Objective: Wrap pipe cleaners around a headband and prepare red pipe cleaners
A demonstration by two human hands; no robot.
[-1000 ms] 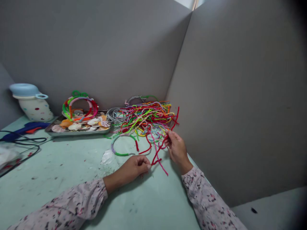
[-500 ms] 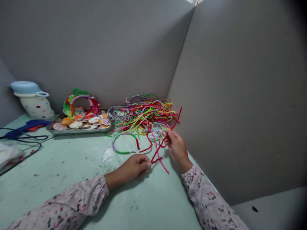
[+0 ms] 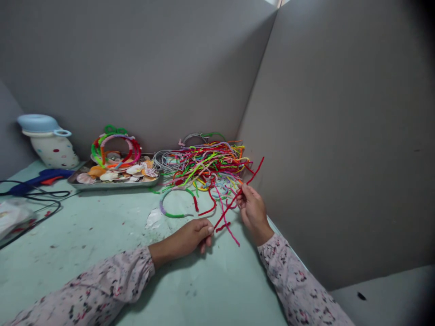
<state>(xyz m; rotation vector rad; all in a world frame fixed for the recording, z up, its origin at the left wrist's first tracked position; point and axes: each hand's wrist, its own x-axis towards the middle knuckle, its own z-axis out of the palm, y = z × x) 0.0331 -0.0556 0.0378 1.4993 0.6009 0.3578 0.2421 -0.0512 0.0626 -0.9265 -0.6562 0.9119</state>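
A long red pipe cleaner (image 3: 228, 208) runs slantwise between my hands. My left hand (image 3: 195, 236) pinches its lower end, and the fingers of my right hand (image 3: 252, 206) are closed on it farther up, with its free end sticking out to the upper right. Beneath it on the table lie a pink pipe cleaner (image 3: 233, 237) and a short red piece (image 3: 223, 227). Left of these rests an open ring wrapped in green, purple and red (image 3: 164, 210), its bare wire end showing near my left hand. A bent red strand (image 3: 215, 202) lies beside the ring.
A tangled pile of colourful pipe cleaners (image 3: 210, 163) lies against the wall. Left of it, a metal tray (image 3: 115, 185) holds shells and wrapped rings (image 3: 118, 136). A dotted bottle (image 3: 54, 149), a blue tool (image 3: 25, 184), black cable and a plastic bag (image 3: 13, 216) are at far left.
My right hand has shifted slightly right, and the red pipe cleaner's free end has swung outward to the right. The strand between my hands looks straighter.
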